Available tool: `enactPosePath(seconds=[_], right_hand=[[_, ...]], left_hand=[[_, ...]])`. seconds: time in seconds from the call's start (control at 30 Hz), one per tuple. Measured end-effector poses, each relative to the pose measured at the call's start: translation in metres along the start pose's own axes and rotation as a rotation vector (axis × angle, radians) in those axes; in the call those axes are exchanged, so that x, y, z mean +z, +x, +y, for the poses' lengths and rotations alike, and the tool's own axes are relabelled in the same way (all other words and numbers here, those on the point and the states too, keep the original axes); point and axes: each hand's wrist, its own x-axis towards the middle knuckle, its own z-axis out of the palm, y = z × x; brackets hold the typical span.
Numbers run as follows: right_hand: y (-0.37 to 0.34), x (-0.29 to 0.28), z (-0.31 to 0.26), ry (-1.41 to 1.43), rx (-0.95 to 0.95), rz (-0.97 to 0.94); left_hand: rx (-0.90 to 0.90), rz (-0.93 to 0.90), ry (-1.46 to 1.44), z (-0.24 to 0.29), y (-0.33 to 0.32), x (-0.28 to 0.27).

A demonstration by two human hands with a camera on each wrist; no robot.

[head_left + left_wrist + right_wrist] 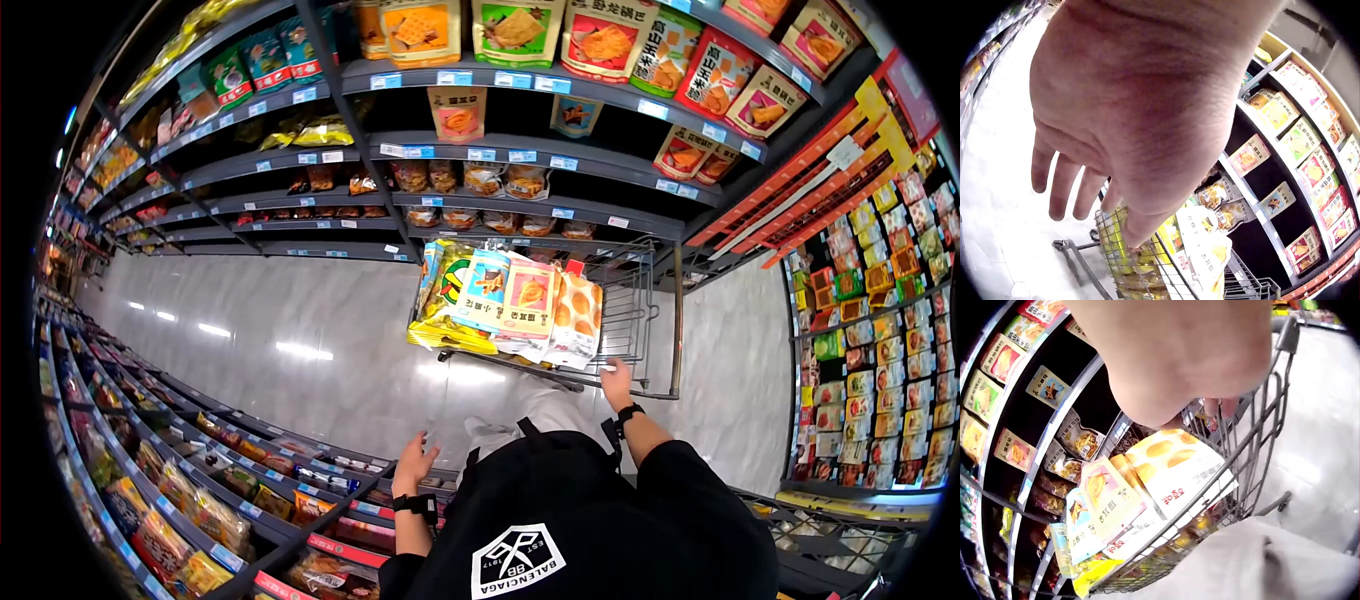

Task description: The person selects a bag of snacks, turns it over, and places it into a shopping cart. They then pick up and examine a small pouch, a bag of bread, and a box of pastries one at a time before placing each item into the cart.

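My left hand (415, 462) hangs in the air at my left side, holding nothing, its fingers loosely spread. In the left wrist view its palm (1122, 119) fills the middle, overlapping a shopping cart. My right hand (617, 384) is over the cart's near side rim, beside a white bag with round yellow-brown snacks printed on it (577, 315). The right wrist view has the fingers (1229, 407) hanging loosely near that bag's top, partly hidden behind the palm. Next to it in the cart (640, 310) lie a pink snack bag (528, 295), a blue one (483, 288) and yellow packs (440, 325).
Shelves (430, 75) with snack bags line the far side of the aisle. More packed shelves (200, 480) stand close on my left, and a display of packs (880, 340) is at the right. Grey tiled floor (250, 320) stretches to the left of the cart.
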Motion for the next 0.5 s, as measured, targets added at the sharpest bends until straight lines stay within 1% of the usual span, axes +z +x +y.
enactPosePath(seconds=[0.03, 0.1, 0.17, 0.2, 0.23, 0.3, 0.37, 0.4, 0.43, 0.47, 0.5], right_hand=[[0.012, 0.016, 0.012, 0.124, 0.021, 0.005], [0.031, 0.029, 0.003, 0.472, 0.39, -0.236], [0.046, 0.031, -0.021, 0.59, 0.636, -0.386], [0.058, 0.051, -0.001, 0.668, 0.633, -0.447], [0.062, 0.051, -0.006, 0.845, 0.738, -0.515], [0.085, 0.098, 0.03, 1.036, 1.014, -0.642], [0.094, 0.11, 0.015, 1.22, 1.263, -0.512], [0.097, 0.118, 0.015, 1.292, 1.264, -0.432], [0.098, 0.129, 0.029, 1.386, 1.217, -0.36], [0.102, 0.127, 0.025, 1.431, 1.277, -0.244], [0.102, 0.126, 0.027, 1.469, 1.338, -0.126]], left_hand=[[-0.01, -0.012, 0.007, 0.001, 0.001, 0.001], [-0.002, -0.01, 0.045, 0.009, 0.0, 0.002], [-0.051, -0.006, -0.028, 0.017, 0.0, 0.004], [-0.022, 0.01, -0.033, 0.012, 0.002, 0.01], [-0.04, -0.025, -0.039, 0.01, 0.004, 0.01], [-0.02, 0.019, -0.072, 0.008, 0.005, 0.02], [-0.126, -0.105, -0.234, 0.007, 0.011, 0.023], [-0.121, -0.068, -0.354, 0.006, 0.012, 0.031], [-0.116, -0.033, -0.473, 0.002, 0.012, 0.038], [-0.176, -0.062, -0.41, -0.015, 0.022, 0.042], [-0.204, -0.071, -0.396, 0.0, 0.022, 0.041]])
